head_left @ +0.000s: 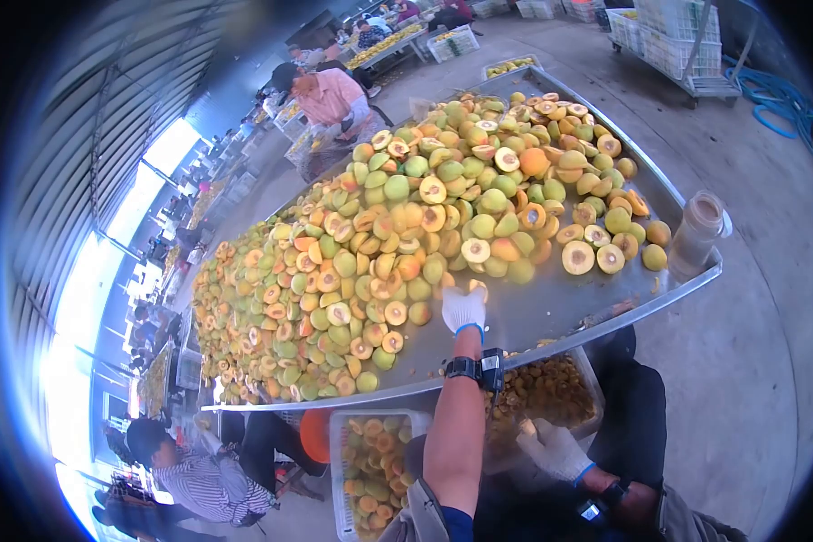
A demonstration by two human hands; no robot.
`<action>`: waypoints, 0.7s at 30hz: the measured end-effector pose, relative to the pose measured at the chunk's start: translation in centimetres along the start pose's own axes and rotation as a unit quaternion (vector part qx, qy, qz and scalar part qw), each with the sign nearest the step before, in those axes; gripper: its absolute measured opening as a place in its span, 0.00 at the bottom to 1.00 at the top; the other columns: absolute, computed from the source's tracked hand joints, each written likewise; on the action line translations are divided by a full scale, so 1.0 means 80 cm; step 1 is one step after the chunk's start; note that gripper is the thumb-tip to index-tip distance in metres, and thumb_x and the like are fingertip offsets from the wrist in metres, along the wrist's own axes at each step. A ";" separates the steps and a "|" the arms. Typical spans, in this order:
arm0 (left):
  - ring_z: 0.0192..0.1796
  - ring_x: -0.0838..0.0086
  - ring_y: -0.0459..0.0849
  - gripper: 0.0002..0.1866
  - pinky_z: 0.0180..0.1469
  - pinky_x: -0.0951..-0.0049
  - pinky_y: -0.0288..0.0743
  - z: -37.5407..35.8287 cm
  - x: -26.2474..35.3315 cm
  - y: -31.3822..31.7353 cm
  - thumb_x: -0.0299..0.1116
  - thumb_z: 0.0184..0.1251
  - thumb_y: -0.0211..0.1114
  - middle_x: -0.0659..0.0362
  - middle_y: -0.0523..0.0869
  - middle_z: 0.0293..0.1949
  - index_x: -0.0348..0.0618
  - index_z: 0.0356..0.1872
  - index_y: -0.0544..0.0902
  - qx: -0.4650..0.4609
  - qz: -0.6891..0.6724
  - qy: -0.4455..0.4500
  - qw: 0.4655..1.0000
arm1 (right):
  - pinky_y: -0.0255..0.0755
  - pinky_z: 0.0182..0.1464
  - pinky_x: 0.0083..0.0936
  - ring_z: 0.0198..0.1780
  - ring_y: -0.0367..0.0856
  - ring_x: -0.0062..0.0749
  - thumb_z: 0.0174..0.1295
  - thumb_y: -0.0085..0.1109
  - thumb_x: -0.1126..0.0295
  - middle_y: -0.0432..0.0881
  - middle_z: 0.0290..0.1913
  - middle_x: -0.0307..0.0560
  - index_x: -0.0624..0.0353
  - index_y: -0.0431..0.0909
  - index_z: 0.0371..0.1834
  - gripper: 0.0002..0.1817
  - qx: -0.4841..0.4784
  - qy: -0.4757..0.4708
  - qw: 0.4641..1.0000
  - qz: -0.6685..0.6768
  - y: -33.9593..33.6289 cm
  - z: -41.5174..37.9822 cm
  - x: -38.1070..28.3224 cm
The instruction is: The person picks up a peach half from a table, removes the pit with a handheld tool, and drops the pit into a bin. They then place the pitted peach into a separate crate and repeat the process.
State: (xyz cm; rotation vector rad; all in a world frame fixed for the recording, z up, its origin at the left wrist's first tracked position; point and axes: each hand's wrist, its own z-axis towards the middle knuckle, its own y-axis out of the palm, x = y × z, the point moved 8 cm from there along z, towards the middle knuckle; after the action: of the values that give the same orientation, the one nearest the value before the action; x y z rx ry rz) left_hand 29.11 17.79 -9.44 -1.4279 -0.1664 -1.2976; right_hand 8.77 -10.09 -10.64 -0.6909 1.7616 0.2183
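Head view: two gloved hands (463, 310), one jar (697, 233).

Fruit-heaped (406, 226) steel table (551, 312)

One head-worn fisheye view only. You look forward and down across the desk (551, 316), which runs toward 11 o'clock; your hands (463, 310) sit close, near 6.
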 end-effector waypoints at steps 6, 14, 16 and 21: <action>0.35 0.75 0.83 0.19 0.38 0.73 0.79 -0.115 0.039 -0.083 0.34 0.69 0.70 0.56 0.86 0.39 0.32 0.55 0.82 -0.262 -0.381 -0.181 0.868 | 0.75 0.33 0.36 0.30 0.83 0.33 0.78 0.57 0.59 0.82 0.26 0.50 0.64 0.78 0.46 0.16 0.063 -0.009 0.991 0.121 -0.022 0.000 0.004; 0.59 0.56 0.84 0.16 0.64 0.51 0.78 -0.252 0.009 -0.176 0.33 0.76 0.61 0.48 0.84 0.57 0.38 0.59 0.79 -0.234 -0.670 -0.244 0.661 | 0.67 0.30 0.20 0.28 0.71 0.14 0.82 0.51 0.61 0.73 0.28 0.31 0.59 0.77 0.54 0.12 0.023 -0.075 0.990 0.114 -0.037 -0.022 -0.082; 0.66 0.49 0.81 0.19 0.70 0.44 0.73 -0.272 0.008 -0.178 0.39 0.79 0.57 0.46 0.83 0.61 0.39 0.63 0.78 -0.237 -0.699 -0.258 0.624 | 0.67 0.31 0.22 0.29 0.71 0.14 0.82 0.52 0.61 0.73 0.28 0.32 0.59 0.78 0.51 0.13 0.000 -0.081 0.992 0.097 -0.030 -0.024 -0.086; 0.65 0.49 0.81 0.21 0.67 0.44 0.76 -0.305 0.013 -0.183 0.42 0.83 0.52 0.46 0.83 0.61 0.40 0.66 0.75 -0.205 -0.733 -0.294 0.579 | 0.78 0.44 0.48 0.40 0.89 0.61 0.77 0.57 0.54 0.87 0.38 0.67 0.61 0.80 0.60 0.22 -0.017 -0.110 0.991 -0.081 -0.019 -0.042 -0.101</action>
State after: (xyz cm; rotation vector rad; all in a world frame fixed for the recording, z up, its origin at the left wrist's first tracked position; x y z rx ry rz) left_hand 4.66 3.61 -5.88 -2.1270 -1.9856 -2.1008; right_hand 8.08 -10.25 -1.79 -0.8006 1.4877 0.2055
